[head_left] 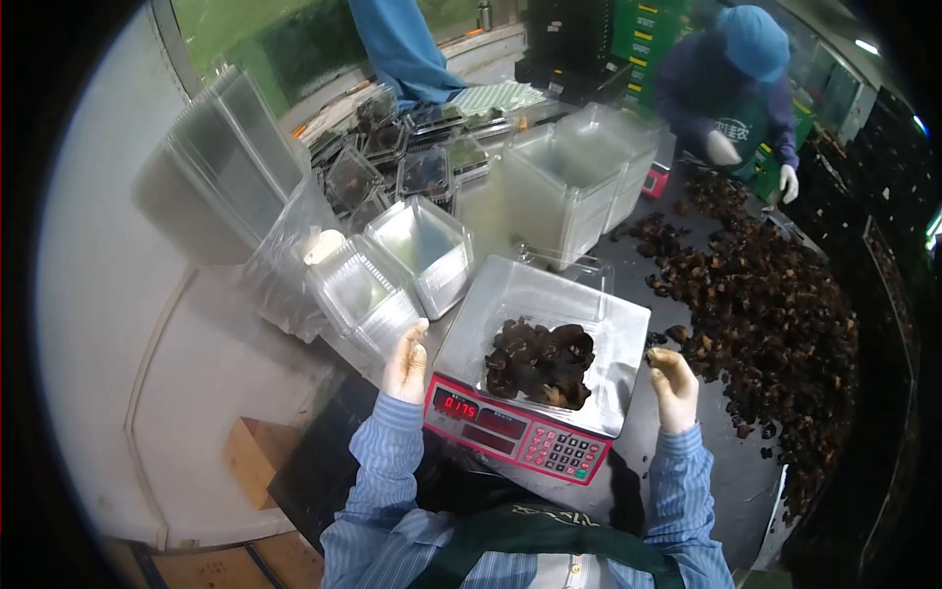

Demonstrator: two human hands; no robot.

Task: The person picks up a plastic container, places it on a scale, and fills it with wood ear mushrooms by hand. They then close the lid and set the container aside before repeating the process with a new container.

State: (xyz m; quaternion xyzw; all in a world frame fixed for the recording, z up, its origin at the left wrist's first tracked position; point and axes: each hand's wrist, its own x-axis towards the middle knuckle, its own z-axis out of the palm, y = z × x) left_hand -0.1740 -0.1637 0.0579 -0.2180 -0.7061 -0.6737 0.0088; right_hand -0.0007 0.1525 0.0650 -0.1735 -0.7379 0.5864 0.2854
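Observation:
Dark brown mushroom-like pieces fill a clear plastic tray on the metal plate of a red scale, whose display reads 0.175. Left of the plate is my left hand, gloved, its fingers pointing up and holding nothing visible. On the right side my gloved right hand has thumb and fingertips pinched together, with a small dark bit at the tips. Stacks of clear empty trays stand just beyond my left hand. To the right of the scale lies a large heap of the dark pieces.
Tall stacks of clear containers stand behind the scale, with filled lidded boxes beside them. A co-worker in a blue cap works at the heap's far end. A cardboard box sits low at the left.

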